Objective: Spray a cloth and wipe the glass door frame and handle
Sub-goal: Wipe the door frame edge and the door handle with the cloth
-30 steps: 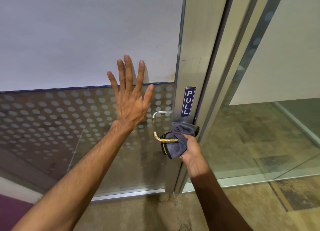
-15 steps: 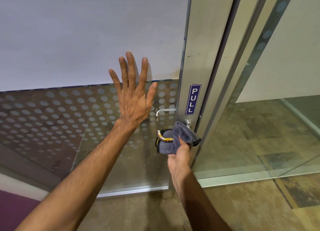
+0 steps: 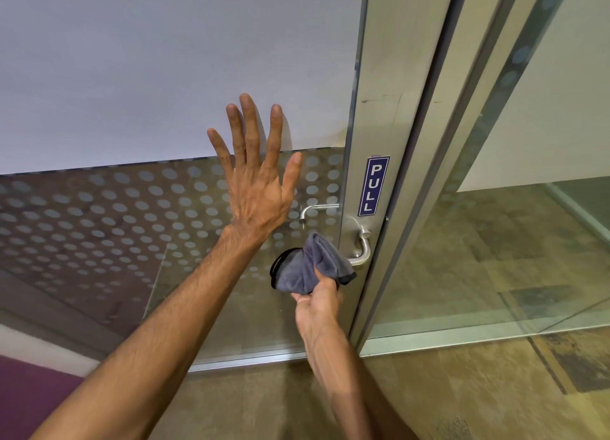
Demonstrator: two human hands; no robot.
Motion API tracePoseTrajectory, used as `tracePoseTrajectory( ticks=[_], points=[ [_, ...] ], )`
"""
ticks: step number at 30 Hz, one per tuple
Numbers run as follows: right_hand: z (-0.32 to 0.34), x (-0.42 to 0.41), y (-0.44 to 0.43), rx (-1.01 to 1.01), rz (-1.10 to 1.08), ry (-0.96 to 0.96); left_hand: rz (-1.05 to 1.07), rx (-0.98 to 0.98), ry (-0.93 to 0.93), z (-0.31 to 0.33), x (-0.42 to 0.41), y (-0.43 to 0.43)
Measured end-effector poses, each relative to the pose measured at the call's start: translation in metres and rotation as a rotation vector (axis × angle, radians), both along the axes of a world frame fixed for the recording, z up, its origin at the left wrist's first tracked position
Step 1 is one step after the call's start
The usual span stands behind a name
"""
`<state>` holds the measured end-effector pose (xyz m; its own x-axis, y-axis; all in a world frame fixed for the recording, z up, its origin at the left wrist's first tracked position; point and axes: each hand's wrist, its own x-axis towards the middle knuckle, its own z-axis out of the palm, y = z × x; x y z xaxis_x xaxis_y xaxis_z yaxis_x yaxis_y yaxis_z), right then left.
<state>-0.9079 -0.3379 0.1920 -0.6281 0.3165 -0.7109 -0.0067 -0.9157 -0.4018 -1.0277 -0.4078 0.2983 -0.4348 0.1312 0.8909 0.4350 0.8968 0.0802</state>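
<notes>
Your left hand (image 3: 255,179) spread flat on the glass door (image 3: 165,76), your right hand (image 3: 317,302) gripping a grey cloth (image 3: 310,268) bunched over the metal handle (image 3: 361,248), beneath the frame's (image 3: 389,93) blue PULL sticker (image 3: 373,186).

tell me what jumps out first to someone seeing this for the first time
The left hand, spread flat against the glass door, sits in the middle of the view. Just below and to its right, the right hand grips a grey cloth bunched over the metal handle. A blue PULL sign stands on the frame above that.
</notes>
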Motion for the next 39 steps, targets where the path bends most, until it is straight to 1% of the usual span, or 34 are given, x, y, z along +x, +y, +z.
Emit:
tracePoseTrajectory(
  ticks=[6, 13, 15, 16, 18, 21, 23, 24, 26, 28, 29, 30, 31, 32, 34, 37, 39],
  points=[
    [-0.003, 0.009, -0.003, 0.012, 0.093, 0.002, 0.01, 0.003, 0.015, -0.001, -0.002, 0.0],
    [-0.014, 0.046, -0.001, 0.017, 0.266, 0.178, 0.005, -0.006, -0.004, 0.0, -0.001, 0.0],
    [-0.019, 0.063, 0.006, 0.066, 0.267, 0.212, 0.008, -0.007, -0.008, 0.0, -0.001, -0.001],
    [-0.021, 0.07, 0.01, 0.124, 0.255, 0.221, 0.009, -0.009, -0.01, 0.0, -0.001, -0.001],
    [-0.018, 0.083, 0.019, 0.329, 0.231, 0.252, 0.012, -0.011, -0.012, 0.001, -0.001, 0.0],
    [0.0, 0.095, 0.03, 0.741, 0.151, 0.297, 0.016, -0.007, -0.011, 0.002, -0.001, 0.001],
    [0.002, 0.097, 0.036, 1.0, 0.1, 0.225, 0.016, -0.003, -0.013, 0.002, -0.001, 0.001],
    [0.003, 0.095, 0.038, 1.147, 0.102, 0.157, 0.015, -0.002, -0.016, 0.002, 0.0, 0.001],
    [0.008, 0.088, 0.04, 1.465, 0.156, 0.062, 0.004, -0.002, -0.025, 0.003, 0.002, 0.001],
    [0.009, 0.072, 0.041, 1.812, 0.178, 0.07, -0.017, -0.007, -0.032, 0.004, 0.004, 0.002],
    [0.009, 0.06, 0.04, 2.011, 0.247, 0.015, -0.025, -0.011, -0.033, 0.005, 0.005, 0.002],
    [0.01, 0.048, 0.036, 2.161, 0.374, -0.081, -0.029, -0.015, -0.033, 0.005, 0.006, 0.002],
    [0.011, 0.038, 0.029, 2.241, 0.54, -0.174, -0.03, -0.017, -0.033, 0.006, 0.007, 0.002],
    [0.013, 0.029, 0.022, 2.277, 0.684, -0.249, -0.028, -0.018, -0.033, 0.006, 0.007, 0.002],
    [0.012, 0.016, 0.01, 2.314, 0.851, -0.343, -0.02, -0.024, -0.035, 0.006, 0.007, 0.001],
    [0.013, 0.004, -0.006, 2.385, 0.9, -0.457, -0.009, -0.034, -0.039, 0.007, 0.007, -0.001],
    [0.01, -0.001, -0.013, 2.41, 0.901, -0.492, -0.005, -0.034, -0.044, 0.006, 0.007, -0.002]
  ],
)
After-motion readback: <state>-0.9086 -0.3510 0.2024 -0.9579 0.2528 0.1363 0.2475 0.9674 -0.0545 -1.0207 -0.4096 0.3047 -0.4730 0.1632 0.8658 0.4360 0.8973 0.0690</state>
